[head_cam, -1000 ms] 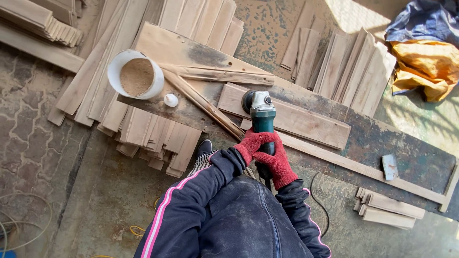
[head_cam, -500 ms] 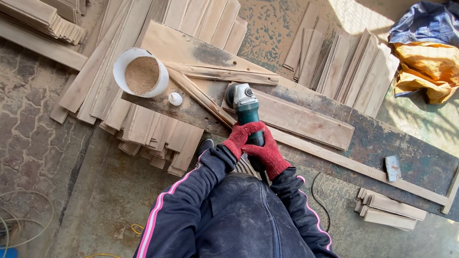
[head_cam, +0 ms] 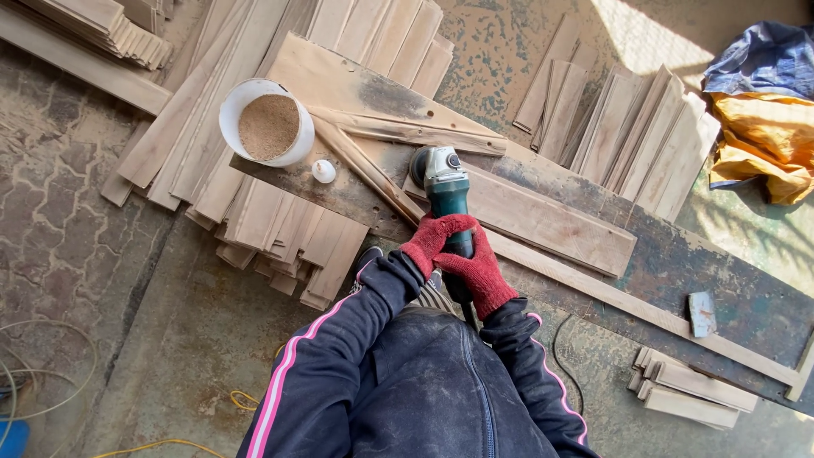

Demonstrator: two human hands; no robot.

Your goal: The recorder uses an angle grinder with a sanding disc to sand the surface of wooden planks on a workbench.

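Both my hands wear red knit gloves and grip the handle of a green and silver angle grinder (head_cam: 444, 182). My left hand (head_cam: 432, 239) wraps the body from the left; my right hand (head_cam: 480, 276) holds the rear of the handle. The grinder's disc end rests on the left end of a flat wooden plank (head_cam: 543, 220) that lies on a worn dark workbench (head_cam: 704, 263). A long thin wooden strip (head_cam: 627, 304) lies along the bench edge in front of the plank.
A white bucket of sawdust (head_cam: 267, 125) and a small white bottle (head_cam: 323, 170) stand at the bench's left end. Stacks of planks (head_cam: 280, 229) lie on the floor left and behind. A small block (head_cam: 702, 313) sits on the bench right. Yellow and blue cloth (head_cam: 763, 127) lies far right.
The grinder slid left along the plank from its middle toward its left end, both hands staying on the handle. The view shifted slightly.
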